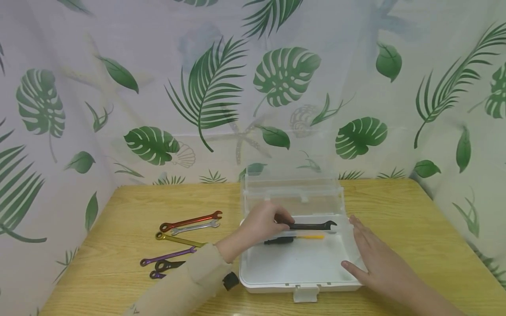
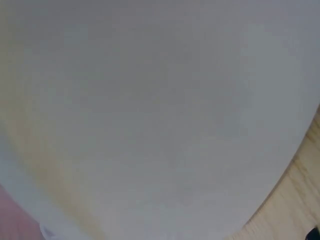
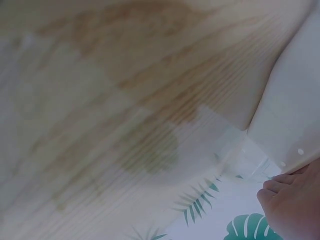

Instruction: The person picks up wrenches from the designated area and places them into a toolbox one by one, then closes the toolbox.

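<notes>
A white plastic box (image 1: 298, 261) stands on the table with its clear lid (image 1: 292, 199) raised at the back. In the head view my left hand (image 1: 262, 224) reaches over the box's left side and pinches the left end of a black wrench (image 1: 310, 226). The wrench lies level along the back of the box, its open jaw end pointing right. Nearer the front lies a slim tool with a black handle and an orange shaft (image 1: 310, 237), partly behind a translucent edge. My right hand (image 1: 375, 259) rests at the box's right wall, fingers extended along it, thumb over the inside.
Left of the box lie several wrenches on the wooden table (image 1: 205, 197): red (image 1: 191, 220), silver (image 1: 195, 227), gold (image 1: 179, 239), purple (image 1: 168, 256) and black (image 1: 168, 265). My left sleeve overlaps some. A latch (image 1: 306, 294) juts from the box's front. A leaf-print cloth hangs behind.
</notes>
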A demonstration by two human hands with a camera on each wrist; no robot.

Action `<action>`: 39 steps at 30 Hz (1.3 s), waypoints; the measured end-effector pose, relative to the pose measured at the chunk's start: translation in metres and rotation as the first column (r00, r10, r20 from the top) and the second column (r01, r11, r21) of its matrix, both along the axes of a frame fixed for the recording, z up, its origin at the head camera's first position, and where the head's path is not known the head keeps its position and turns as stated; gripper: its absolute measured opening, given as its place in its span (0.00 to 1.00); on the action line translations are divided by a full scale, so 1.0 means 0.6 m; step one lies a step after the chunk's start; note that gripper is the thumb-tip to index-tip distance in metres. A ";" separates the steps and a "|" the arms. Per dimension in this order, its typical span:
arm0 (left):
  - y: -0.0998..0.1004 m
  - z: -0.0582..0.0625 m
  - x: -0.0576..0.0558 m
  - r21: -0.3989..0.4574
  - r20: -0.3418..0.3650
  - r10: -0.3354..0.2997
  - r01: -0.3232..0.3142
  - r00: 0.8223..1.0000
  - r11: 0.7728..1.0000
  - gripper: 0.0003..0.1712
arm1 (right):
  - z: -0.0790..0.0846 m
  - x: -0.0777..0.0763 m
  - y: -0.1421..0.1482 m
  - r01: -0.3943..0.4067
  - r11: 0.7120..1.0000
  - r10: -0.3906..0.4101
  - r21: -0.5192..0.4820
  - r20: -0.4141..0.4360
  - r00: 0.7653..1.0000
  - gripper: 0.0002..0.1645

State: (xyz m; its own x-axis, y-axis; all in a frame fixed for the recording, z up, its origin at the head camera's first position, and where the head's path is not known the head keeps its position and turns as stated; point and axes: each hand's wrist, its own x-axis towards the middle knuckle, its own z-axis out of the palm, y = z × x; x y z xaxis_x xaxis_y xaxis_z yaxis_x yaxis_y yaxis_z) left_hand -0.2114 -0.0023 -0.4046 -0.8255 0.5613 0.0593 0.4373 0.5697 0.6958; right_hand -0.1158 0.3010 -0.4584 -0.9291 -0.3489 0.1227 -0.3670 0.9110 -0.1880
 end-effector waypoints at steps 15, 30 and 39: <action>-0.007 0.006 0.004 -0.028 -0.007 -0.004 0.004 1.000 1.000 0.08 | -0.004 0.000 0.001 0.017 1.000 -0.016 -0.013 0.018 1.000 0.59; -0.025 0.009 0.004 0.005 -0.044 0.011 -0.011 0.999 1.000 0.10 | -0.002 0.000 -0.002 0.032 0.999 -0.032 -0.004 0.043 0.999 0.59; -0.040 0.014 0.002 0.050 -0.049 0.045 -0.042 0.998 0.998 0.08 | 0.003 -0.001 -0.006 0.047 0.999 -0.048 0.015 0.085 0.995 0.62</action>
